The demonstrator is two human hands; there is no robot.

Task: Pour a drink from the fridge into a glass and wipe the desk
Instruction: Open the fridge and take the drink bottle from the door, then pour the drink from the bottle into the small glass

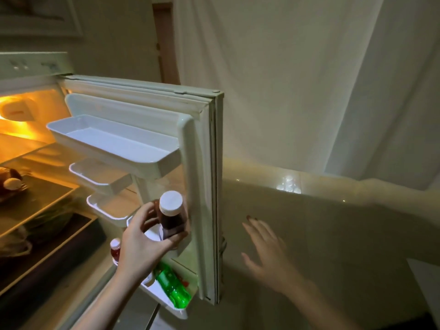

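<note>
The fridge door stands wide open with its white shelves facing me. My left hand grips a small bottle of dark drink with a white cap, held just above the lower door shelf. My right hand hovers with spread fingers to the right of the door's edge, touching nothing, and it is blurred. On the bottom door shelf lies a green bottle, and a small red bottle with a red cap stands to the left of my wrist.
The top door shelf holds nothing. Lit fridge shelves on the left carry dark food items. A pale curtain hangs behind the door, above a beige ledge. A white sheet shows at the right edge.
</note>
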